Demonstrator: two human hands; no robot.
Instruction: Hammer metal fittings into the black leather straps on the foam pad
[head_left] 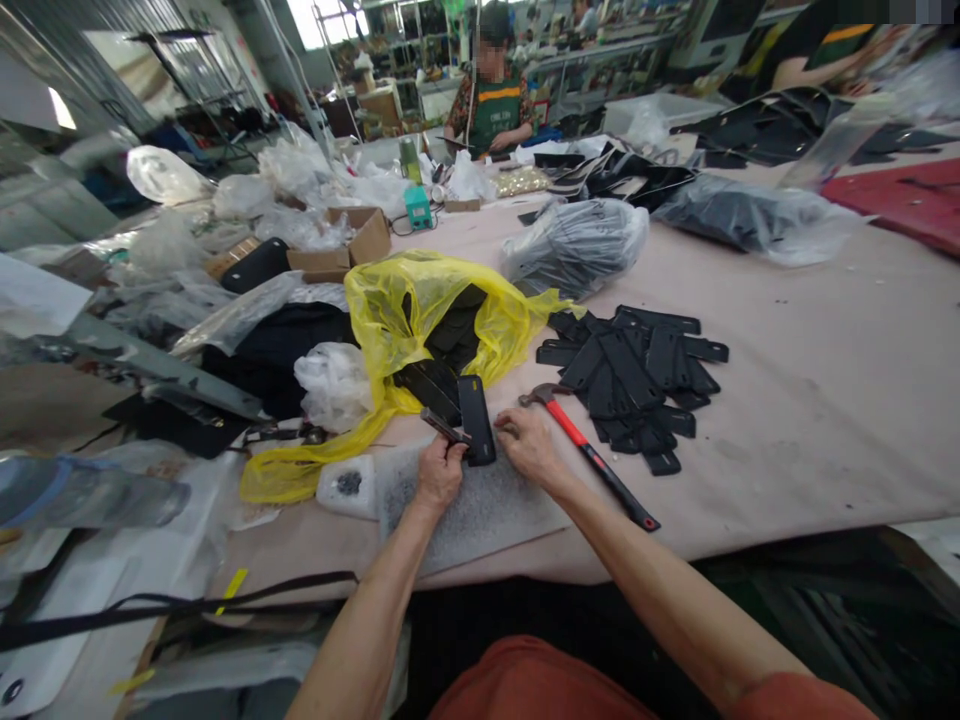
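My left hand [440, 472] is closed around a dark metal rod-like tool [444, 424], perhaps a punch, which slants up and to the left. The tool's lower end meets or overlaps a black flat strap piece [477, 420] lying on a worn, speckled pale board [450, 515]. Just right of that piece is my right hand [531, 442], its fingers curled together close to the piece's edge. Whatever those fingertips pinch, if anything, is too small to make out. A claw hammer [589, 450] with a red and black handle lies beside my right hand, untouched.
Right of the hammer is a heap of black strap pieces [637, 370]. A yellow plastic bag [450, 275] with more black pieces stands behind the board. Further back are a grey bundle in clear plastic [577, 240], a cardboard box [360, 240] and a seated person [491, 100].
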